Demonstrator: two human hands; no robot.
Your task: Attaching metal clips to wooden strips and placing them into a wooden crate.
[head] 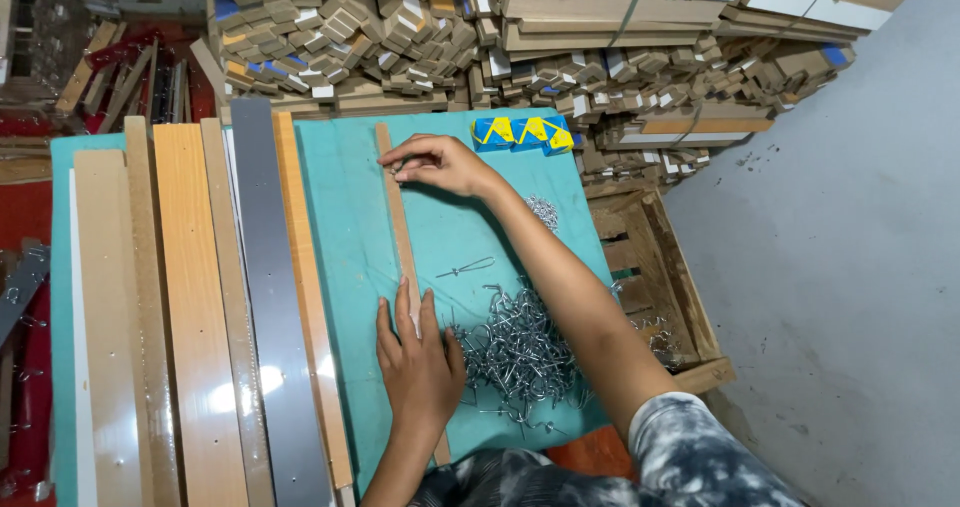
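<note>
A narrow brown wooden strip (402, 229) lies lengthwise on the teal table top (350, 227). My left hand (418, 359) rests flat on the strip's near part, fingers together, pressing it down. My right hand (432, 161) reaches out to the strip's far end, fingertips pinched on something small against the wood; what it is cannot be made out. A heap of bent metal wire hooks (518, 349) lies just right of my left hand. A single wire hook (466, 267) lies alone between the strip and my right forearm.
Several long boards, wood-toned and one grey (266, 297), lie side by side on the table's left. Small blue-and-yellow boxes (522, 134) sit at the far edge. Stacked wood pieces (400, 37) fill the back. A wooden crate (668, 277) stands right of the table on grey floor.
</note>
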